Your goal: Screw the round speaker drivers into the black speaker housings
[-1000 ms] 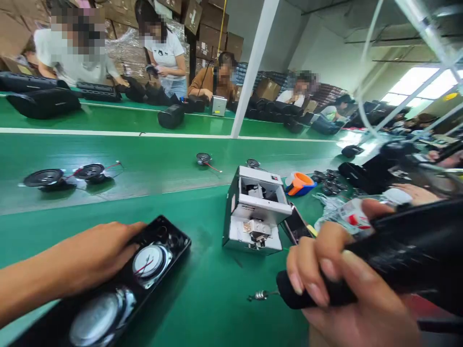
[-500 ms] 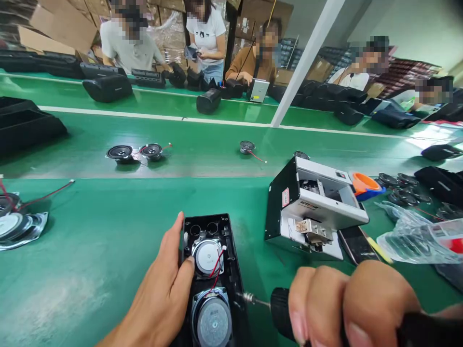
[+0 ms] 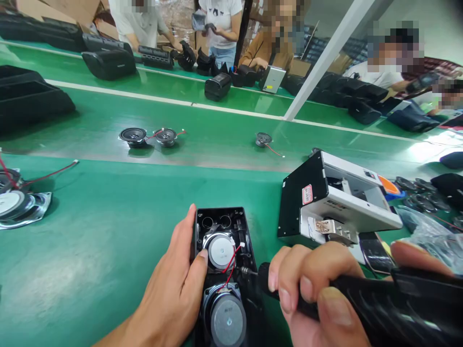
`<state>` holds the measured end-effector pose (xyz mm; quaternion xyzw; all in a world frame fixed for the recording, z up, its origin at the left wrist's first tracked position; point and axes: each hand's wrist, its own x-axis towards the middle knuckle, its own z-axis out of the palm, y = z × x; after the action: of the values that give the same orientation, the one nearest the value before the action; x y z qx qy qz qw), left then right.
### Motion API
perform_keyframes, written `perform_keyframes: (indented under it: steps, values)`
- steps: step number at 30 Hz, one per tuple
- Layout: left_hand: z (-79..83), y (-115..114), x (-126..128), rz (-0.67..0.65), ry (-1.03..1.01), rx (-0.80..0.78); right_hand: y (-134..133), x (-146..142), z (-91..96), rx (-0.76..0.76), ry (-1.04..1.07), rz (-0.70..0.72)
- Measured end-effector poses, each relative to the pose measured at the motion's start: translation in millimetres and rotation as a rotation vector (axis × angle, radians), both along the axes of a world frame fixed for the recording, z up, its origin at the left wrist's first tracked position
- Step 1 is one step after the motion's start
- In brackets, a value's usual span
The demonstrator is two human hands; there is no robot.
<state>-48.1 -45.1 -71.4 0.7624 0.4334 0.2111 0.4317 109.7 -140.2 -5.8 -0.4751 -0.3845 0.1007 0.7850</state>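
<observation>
A black speaker housing (image 3: 249, 236) lies on the green work surface with two round speaker drivers inside. The upper driver (image 3: 221, 251) has a pale back and red wires; the lower driver (image 3: 228, 320) is greyer. My left hand (image 3: 173, 279) is closed around the housing's left side, its thumb over the inner edge near the upper driver. My right hand (image 3: 318, 284) grips a black electric screwdriver (image 3: 401, 303) held nearly level. Its bit points left, and the tip is at the housing's right part, between the two drivers. I cannot tell whether it touches a screw.
A black-and-white screw feeder machine (image 3: 307, 207) stands to the right, beside a phone (image 3: 376, 253) and clear plastic bags (image 3: 430, 231). Loose drivers (image 3: 133, 137) lie on the belt beyond, others (image 3: 21, 202) at left. Across the line, several people work among black speaker cases (image 3: 108, 62).
The screwdriver's bit has moved up along the housing, from beside the lower driver to between the drivers. My right hand has turned. The whole view has shifted, and the left hand keeps its hold.
</observation>
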Motion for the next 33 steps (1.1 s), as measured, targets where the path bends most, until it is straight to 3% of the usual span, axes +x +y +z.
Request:
perform_keyframes:
  steps: [3,10,14,20,33]
  values:
    - [0.0,-0.8,-0.5,-0.003,0.002,0.003,9.4,-8.4,-4.7,0.12,0.042,-0.103]
    - [3.9,0.2,0.6,-0.004,0.014,-0.002,14.2,-7.4,-10.8,0.124,-0.021,-0.039]
    - [5.5,-0.4,2.1,0.006,-0.005,0.011,13.1,-3.4,-10.2,0.111,0.002,0.003]
    - [7.0,1.6,4.0,-0.01,-0.009,0.026,12.2,9.5,-8.6,0.041,-0.014,0.202]
    - [5.9,2.9,6.5,-0.001,-0.02,-0.074,14.3,10.1,-31.7,-0.033,-0.088,0.197]
